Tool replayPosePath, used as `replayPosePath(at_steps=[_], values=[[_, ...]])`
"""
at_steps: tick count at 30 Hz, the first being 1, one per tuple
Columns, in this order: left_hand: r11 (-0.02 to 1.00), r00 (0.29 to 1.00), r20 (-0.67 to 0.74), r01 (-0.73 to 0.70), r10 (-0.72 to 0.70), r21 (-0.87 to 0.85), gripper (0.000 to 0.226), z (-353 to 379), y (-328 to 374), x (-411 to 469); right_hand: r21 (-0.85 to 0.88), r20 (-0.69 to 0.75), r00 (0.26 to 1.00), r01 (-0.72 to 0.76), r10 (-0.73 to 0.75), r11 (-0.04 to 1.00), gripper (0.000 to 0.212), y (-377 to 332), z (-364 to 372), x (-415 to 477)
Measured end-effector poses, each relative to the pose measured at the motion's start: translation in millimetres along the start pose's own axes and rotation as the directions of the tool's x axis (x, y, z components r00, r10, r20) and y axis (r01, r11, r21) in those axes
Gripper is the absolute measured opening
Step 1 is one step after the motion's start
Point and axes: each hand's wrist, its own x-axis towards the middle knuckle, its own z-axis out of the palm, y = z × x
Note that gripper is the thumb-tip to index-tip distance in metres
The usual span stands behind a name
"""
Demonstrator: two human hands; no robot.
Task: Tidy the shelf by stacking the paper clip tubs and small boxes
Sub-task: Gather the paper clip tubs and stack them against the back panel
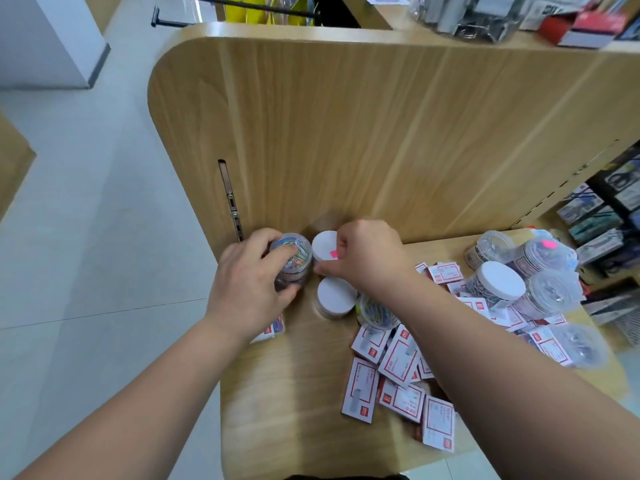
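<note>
My left hand (pixel 247 282) grips a clear tub of coloured paper clips (pixel 292 256) that stands on another tub in the shelf's back left corner. My right hand (pixel 363 258) closes around a white-lidded tub (pixel 323 245) with a pink sticker, just right of that stack. A second white-lidded tub (pixel 336 296) stands in front of it, and a clear tub of coloured clips (pixel 375 313) lies under my right forearm. Small red-and-white boxes (pixel 398 358) lie scattered across the wooden shelf (pixel 294 393). Several more tubs (pixel 498 282) pile up at the right.
A tall wooden side panel (pixel 346 133) rises behind the tubs. One small box (pixel 270 331) lies at the shelf's left edge under my left wrist. A higher shelf holds a jar of binder clips (pixel 467 15). Packaged goods (pixel 595 216) fill the shelving at far right. White floor lies to the left.
</note>
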Motion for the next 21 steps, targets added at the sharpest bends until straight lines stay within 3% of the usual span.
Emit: replayPosePath(at_steps=[4, 8, 12, 15, 21], values=[[0.999, 1.0, -0.016, 0.012, -0.011, 0.052, 0.054, -2.7, 0.9, -2.0, 0.079, -0.064, 0.998, -0.011, 0.016, 0.997, 0.05, 6.1, 4.9, -4.8], [0.992, 0.985, -0.163, -0.042, 0.062, 0.12, 0.042, -11.4, 21.5, -10.5, 0.224, -0.164, 0.984, -0.036, 0.074, 0.974, 0.043, 21.8, -7.0, -13.8], [0.978, 0.982, -0.016, -0.188, 0.19, 0.094, 0.03, 3.4, 41.9, -23.6, 0.237, -0.18, 0.983, -0.003, 0.047, 0.971, 0.035, 36.6, -18.8, -22.8], [0.979, 0.991, 0.061, -0.125, 0.117, 0.158, 0.034, 15.6, 46.6, -24.2, 0.241, -0.188, 0.982, 0.032, 0.014, 0.97, 0.036, 43.4, -17.3, -27.9], [0.953, 0.995, -0.065, -0.047, 0.07, 0.298, 0.024, 22.8, 57.1, -11.5, 0.282, -0.222, 0.975, 0.084, -0.02, 0.956, 0.035, 55.1, -16.1, -34.7]])
